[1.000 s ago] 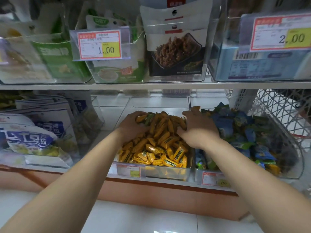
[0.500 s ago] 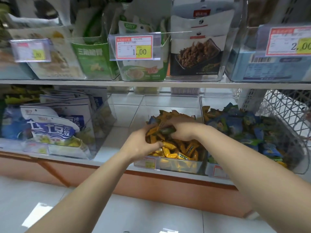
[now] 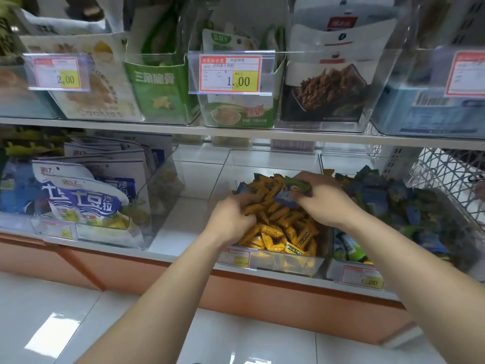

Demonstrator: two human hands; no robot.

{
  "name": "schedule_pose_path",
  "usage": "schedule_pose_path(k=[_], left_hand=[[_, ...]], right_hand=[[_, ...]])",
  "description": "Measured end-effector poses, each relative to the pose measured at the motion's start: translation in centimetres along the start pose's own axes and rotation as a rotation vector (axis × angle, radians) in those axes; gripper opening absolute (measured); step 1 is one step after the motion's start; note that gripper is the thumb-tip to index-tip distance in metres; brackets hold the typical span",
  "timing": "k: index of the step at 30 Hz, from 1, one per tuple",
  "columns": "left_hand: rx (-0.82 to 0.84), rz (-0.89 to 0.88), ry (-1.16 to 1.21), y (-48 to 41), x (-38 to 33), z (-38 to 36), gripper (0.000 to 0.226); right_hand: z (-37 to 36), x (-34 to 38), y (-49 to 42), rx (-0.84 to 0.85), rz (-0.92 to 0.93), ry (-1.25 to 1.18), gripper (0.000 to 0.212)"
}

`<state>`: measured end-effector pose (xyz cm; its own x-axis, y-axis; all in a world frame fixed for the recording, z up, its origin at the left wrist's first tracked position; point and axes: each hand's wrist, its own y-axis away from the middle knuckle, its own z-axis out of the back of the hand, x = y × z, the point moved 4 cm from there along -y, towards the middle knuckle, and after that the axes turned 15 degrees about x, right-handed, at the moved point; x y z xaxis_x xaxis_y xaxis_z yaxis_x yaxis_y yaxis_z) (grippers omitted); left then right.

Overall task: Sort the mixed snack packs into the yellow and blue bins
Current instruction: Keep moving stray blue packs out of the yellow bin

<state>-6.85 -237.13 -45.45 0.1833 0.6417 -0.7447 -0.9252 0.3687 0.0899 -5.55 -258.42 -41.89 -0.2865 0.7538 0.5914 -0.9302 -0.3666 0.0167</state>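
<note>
Sorting is under way and, in my judgement, past the midpoint but not finished. On the lower shelf point(image 3: 168, 232) the yellow bin point(image 3: 288, 264) stands left of the blue bin point(image 3: 338, 271), the two just beside each other. The yellow bin is heaped mostly with yellow packs point(image 3: 275, 232), and the blue bin mostly with blue packs point(image 3: 388, 200) and green ones. The right hand point(image 3: 322, 203) is over the far side of the yellow heap, its fingers point(image 3: 305, 191) curled round a green pack point(image 3: 298, 185), with a blue pack point(image 3: 284, 199) caught just beneath it. Both appear bound for the bin on the right. The left hand point(image 3: 231, 216) is dug into the near-left of the heap, fingers closed on a bunch of yellow packs. A second blue pack point(image 3: 242, 189) lies at the far-left edge of that heap, so at least one stray remains. A yellowish wrapper point(image 3: 329, 171) shows at the far-left corner of the blue bin (possibly misplaced; too small to confirm). The lower layers of both bins are hidden under the top packs. The left fingertips are buried, the blue bin's right end is cut off, and the price label point(image 3: 237, 258) is unreadable.
</note>
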Motion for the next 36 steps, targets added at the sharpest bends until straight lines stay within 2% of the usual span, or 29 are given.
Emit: schedule_pose_path(k=[5, 8, 10, 13, 16, 19, 23, 26, 29, 32, 34, 36], left_hand=[[-0.008, -0.065, -0.052, -0.4, 0.2, -0.5, 0.074], [-0.097, -0.091, 0.025, -0.5, 0.4, 0.0, 0.077], [-0.158, -0.083, 0.097, -0.6, 0.4, 0.5, 0.068], [-0.249, -0.047, 0.148, -0.7, 0.0, 1.2, 0.037], [-0.255, -0.057, 0.199, -0.6, -1.1, 1.5, 0.018], [-0.184, -0.096, 0.368, 0.1, -2.7, 1.4, 0.013], [-0.07, -0.079, 0.585, 2.0, -5.1, -0.1, 0.007], [0.042, -0.081, 0.767, 3.2, -6.2, -1.3, 0.018], [0.035, -0.188, 0.676, 3.9, -6.8, -2.0, 0.035], [-0.077, -0.184, 0.554, 4.4, -6.1, -1.2, 0.026], [-0.185, -0.13, 0.434, 4.5, -4.9, 0.2, 0.027], [-0.301, -0.09, 0.278, 4.9, -3.7, 1.8, 0.034]], right_hand=[[-0.3, -0.1, 0.9, -0.042, -0.045, -0.009, 0.026], [-0.5, 0.4, 1.0, -0.097, -0.045, -0.024, 0.024], [-0.9, 0.9, 1.1, -0.101, -0.032, -0.048, 0.02], [-1.4, 1.4, 1.5, -0.09, -0.031, -0.098, 0.027], [-1.4, 1.6, 2.2, -0.138, -0.034, -0.174, 0.026], [-1.5, 1.8, 3.1, -0.156, -0.043, -0.333, 0.031], [-1.2, 3.1, 4.4, -0.214, 0.026, -0.558, 0.02], [-1.2, 3.7, 5.4, -0.261, 0.053, -0.698, 0.02], [-1.4, 3.8, 6.1, -0.251, 0.065, -0.803, 0.018], [-1.6, 4.0, 5.8, -0.146, 0.089, -0.853, 0.019], [-1.3, 4.0, 4.7, -0.139, 0.045, -0.77, 0.014], [-0.8, 3.7, 2.7, -0.18, -0.01, -0.57, 0.011]])
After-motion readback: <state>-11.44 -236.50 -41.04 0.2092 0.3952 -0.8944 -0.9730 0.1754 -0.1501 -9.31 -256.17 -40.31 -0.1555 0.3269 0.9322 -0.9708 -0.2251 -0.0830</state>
